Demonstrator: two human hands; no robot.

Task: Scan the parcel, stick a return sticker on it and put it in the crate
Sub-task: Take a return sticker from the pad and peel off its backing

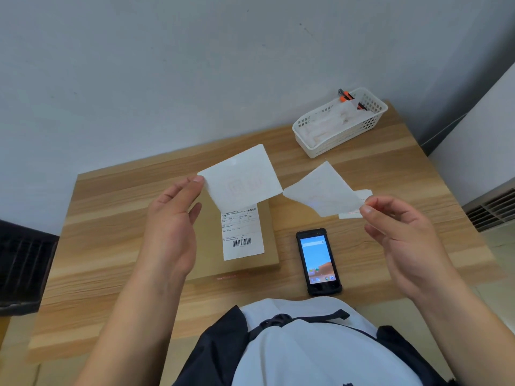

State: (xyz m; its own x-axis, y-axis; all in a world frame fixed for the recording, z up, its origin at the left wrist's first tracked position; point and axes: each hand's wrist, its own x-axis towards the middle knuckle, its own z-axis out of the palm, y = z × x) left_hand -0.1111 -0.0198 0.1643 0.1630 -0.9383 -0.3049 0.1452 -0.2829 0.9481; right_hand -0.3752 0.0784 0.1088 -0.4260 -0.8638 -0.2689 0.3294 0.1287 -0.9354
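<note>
A flat brown cardboard parcel (267,232) lies on the wooden table (111,246), with a white shipping label (243,235) and barcode on top. My left hand (170,227) pinches the corner of a white square sheet (242,179) with a faint red print, held above the parcel. My right hand (407,235) pinches a second translucent white sheet (323,190); the two sheets meet at one corner. A black handheld scanner phone (317,260) lies screen up to the right of the parcel.
A white plastic basket (342,135) holding white sheets and an orange-handled cutter stands at the table's back right. A dark crate (22,266) sits off the table's left edge. A grey wall runs behind, and a vent is at far right.
</note>
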